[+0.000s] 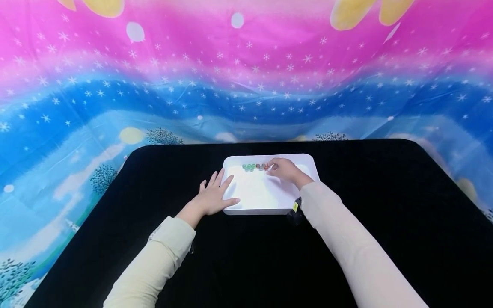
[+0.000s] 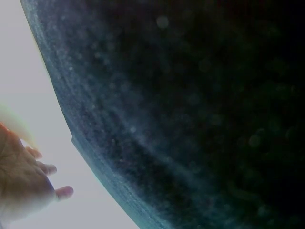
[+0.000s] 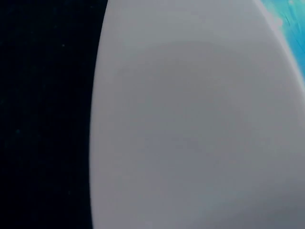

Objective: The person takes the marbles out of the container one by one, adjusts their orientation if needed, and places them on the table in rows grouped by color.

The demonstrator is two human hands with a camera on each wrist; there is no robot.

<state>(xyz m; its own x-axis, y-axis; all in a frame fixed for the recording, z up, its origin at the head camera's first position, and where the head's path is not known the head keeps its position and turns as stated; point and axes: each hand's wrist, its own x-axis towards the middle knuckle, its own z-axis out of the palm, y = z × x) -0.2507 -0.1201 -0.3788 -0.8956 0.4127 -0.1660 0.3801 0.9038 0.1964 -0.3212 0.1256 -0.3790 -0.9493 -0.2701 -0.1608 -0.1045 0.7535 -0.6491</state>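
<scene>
A shallow white tray [image 1: 254,194] stands on the black table. Inside it, near the far wall, lies a short double row of small glass marbles: green marbles [image 1: 248,167] to the left and reddish-brown marbles [image 1: 259,166] to the right. My right hand [image 1: 286,170] reaches over the tray from the right, thumb and forefinger pinching an orange-red marble [image 1: 266,167] at the row's right end. With fingers spread, my left hand [image 1: 211,197] rests at the tray's left edge, thumb over the near left corner. The left wrist view catches part of the left hand [image 2: 24,179].
The black tablecloth [image 1: 246,256] surrounds the tray. A pink and blue printed curtain [image 1: 246,98] hangs behind the table. A small black device with a yellow label [image 1: 295,209] sits at the right wrist, by the tray's near edge.
</scene>
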